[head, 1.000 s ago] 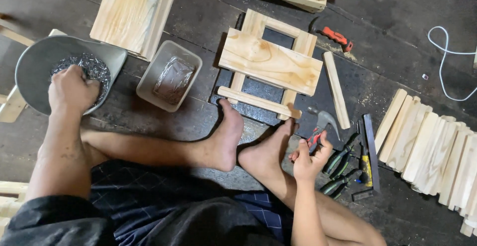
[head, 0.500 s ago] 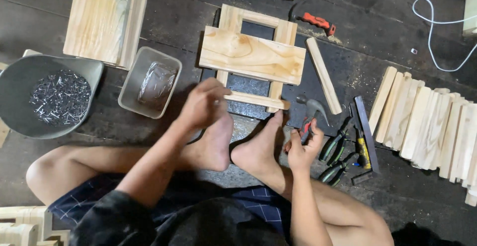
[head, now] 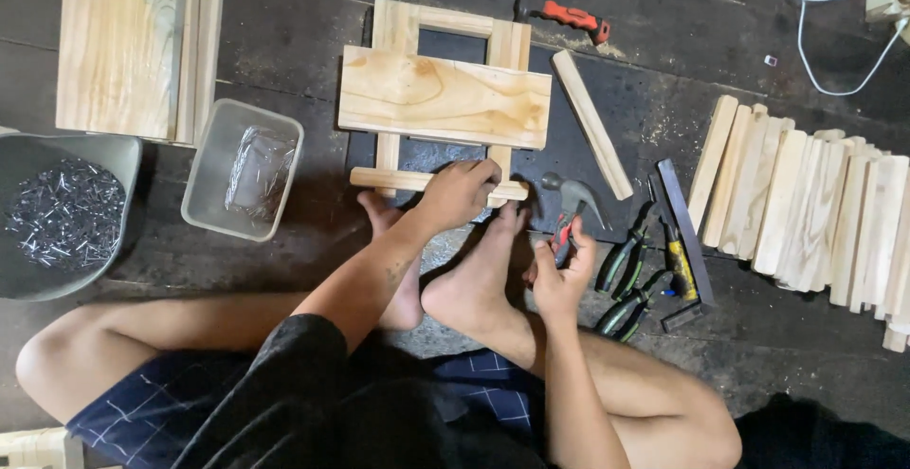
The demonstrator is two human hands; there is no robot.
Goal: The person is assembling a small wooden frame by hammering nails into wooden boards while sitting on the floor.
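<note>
A: Where do my hands lie, relative to the pale pine slatted frame (head: pixel 444 99) on the dark floor (head: pixel 284 43)?

B: My left hand (head: pixel 458 194), fingers curled, presses on its lowest thin crosspiece (head: pixel 393 179); whether they pinch a nail I cannot tell. My right hand (head: pixel 562 275), just right of the frame, has its fingers closed on a red-handled claw hammer (head: pixel 569 206).

A: Progress?

B: I judge it partway: a broad board is laid across, and loose slats (head: pixel 806 208) lie unused, far right of the frame.
</note>
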